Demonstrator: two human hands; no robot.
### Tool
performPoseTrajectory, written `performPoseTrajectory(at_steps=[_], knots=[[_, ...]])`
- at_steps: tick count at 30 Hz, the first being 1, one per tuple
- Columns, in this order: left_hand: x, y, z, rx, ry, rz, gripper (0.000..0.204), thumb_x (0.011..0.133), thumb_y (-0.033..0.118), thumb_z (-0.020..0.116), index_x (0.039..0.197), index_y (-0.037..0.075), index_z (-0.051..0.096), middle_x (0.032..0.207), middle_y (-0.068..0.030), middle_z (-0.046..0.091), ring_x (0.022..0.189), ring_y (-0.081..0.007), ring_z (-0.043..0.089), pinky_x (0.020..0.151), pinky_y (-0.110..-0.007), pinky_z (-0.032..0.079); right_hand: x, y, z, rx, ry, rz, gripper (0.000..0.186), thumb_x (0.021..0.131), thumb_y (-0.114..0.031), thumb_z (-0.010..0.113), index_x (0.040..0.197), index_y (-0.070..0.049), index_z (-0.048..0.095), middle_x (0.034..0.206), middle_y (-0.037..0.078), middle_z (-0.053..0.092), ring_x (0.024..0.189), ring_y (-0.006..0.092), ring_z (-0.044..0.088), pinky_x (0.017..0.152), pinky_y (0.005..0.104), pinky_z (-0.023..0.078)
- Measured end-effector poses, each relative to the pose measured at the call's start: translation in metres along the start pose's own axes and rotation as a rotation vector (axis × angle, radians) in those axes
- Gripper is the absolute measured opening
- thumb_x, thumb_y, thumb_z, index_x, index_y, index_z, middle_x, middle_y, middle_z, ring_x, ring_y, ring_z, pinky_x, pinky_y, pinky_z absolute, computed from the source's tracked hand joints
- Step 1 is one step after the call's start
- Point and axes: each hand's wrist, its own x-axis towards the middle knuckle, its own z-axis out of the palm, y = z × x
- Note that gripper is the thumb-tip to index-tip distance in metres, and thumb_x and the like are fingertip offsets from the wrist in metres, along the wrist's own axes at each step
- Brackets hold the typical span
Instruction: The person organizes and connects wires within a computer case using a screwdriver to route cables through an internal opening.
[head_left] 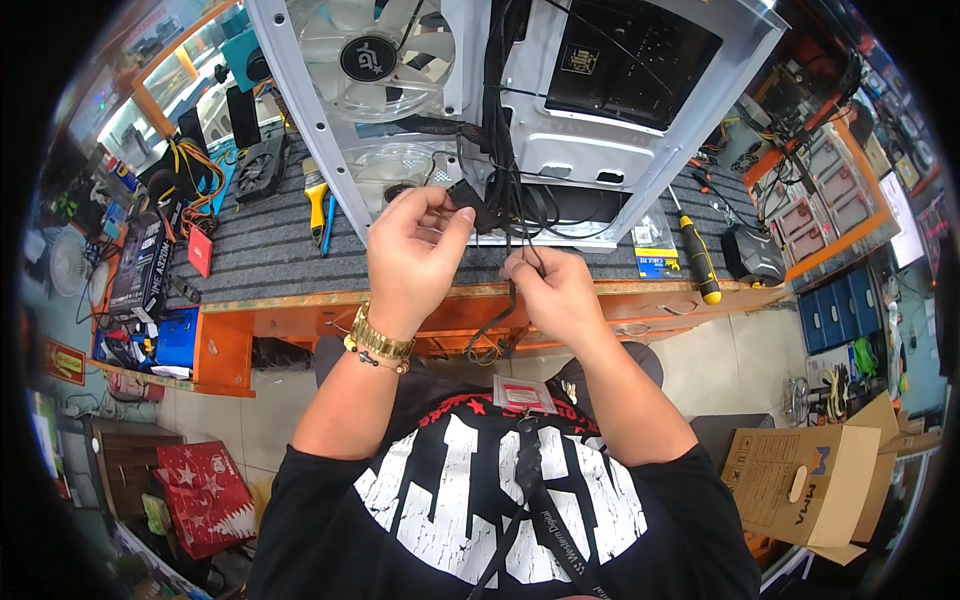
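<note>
A white computer case stands on the bench before me, its cable side facing me. My left hand is closed, its thumb and fingertips pinching a small black box-shaped part with cables running to it. Close beside it, my right hand pinches thin black cables at the lower edge of the case. The loose cable ends hang below the bench edge between my hands. Above the left hand is a clear-bladed case fan; a second fan sits lower, partly hidden by that hand.
A yellow-handled brush and a graphics card lie left of the case. To its right are a yellow-and-black screwdriver, a small packet and a black device. A cardboard box stands on the floor at right.
</note>
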Motion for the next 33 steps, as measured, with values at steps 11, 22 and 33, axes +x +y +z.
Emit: performPoseTrajectory(at_steps=[11, 22, 33], knots=[[0.000, 0.000, -0.004, 0.172, -0.050, 0.173, 0.019, 0.089, 0.000, 0.086, 0.102, -0.005, 0.072, 0.114, -0.0115, 0.073, 0.083, -0.0127, 0.071, 0.071, -0.027, 0.061, -0.006, -0.012, 0.003, 0.111, -0.183, -0.173, 0.029, 0.102, -0.016, 0.060, 0.105, 0.005, 0.080, 0.078, 0.006, 0.075, 0.065, 0.0126, 0.062, 0.063, 0.0345, 0.052], [0.001, 0.022, -0.018, -0.156, -0.262, -0.266, 0.032, 0.094, -0.001, 0.077, 0.124, -0.006, 0.064, 0.099, -0.0090, 0.075, 0.082, -0.0097, 0.070, 0.076, -0.025, 0.058, -0.004, -0.019, -0.001, 0.648, -0.381, 0.129, 0.038, 0.102, 0.000, 0.050, 0.134, 0.007, 0.070, 0.104, 0.018, 0.077, 0.058, 0.0111, 0.056, 0.052, 0.0277, 0.049], [0.008, 0.008, -0.026, 0.140, -0.350, -0.193, 0.025, 0.105, 0.008, 0.065, 0.118, -0.012, 0.071, 0.089, -0.0033, 0.071, 0.075, -0.0101, 0.066, 0.068, -0.027, 0.057, -0.005, -0.019, -0.005, 0.489, -0.236, 0.068, 0.016, 0.105, -0.004, 0.058, 0.112, 0.001, 0.072, 0.099, 0.009, 0.076, 0.067, 0.0088, 0.064, 0.057, 0.0257, 0.052]])
